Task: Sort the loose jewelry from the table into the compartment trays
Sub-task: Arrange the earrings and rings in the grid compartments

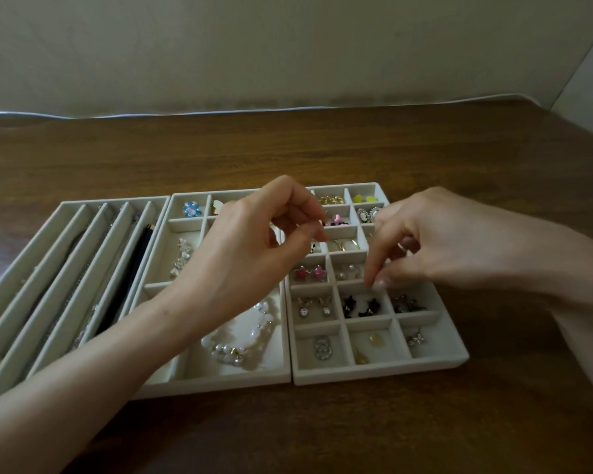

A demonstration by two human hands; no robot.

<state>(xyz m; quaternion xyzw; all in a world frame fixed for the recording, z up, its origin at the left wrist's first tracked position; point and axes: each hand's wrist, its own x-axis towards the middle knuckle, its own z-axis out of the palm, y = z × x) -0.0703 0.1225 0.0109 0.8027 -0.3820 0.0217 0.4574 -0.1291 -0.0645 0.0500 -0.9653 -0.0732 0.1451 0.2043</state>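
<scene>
Left hand (254, 241) and right hand (435, 248) pinched over the earring tray (374, 374); can't tell what they're holding. Looks like placing, needs careful aim.

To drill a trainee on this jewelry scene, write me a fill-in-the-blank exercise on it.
1. The pearl bracelet lies in the ____ of the three trays.
2. The flower piece in that tray's far left corner is ____.
3. The star pair left of the pearl studs is ____.
Missing words: middle; blue; pink.
</scene>
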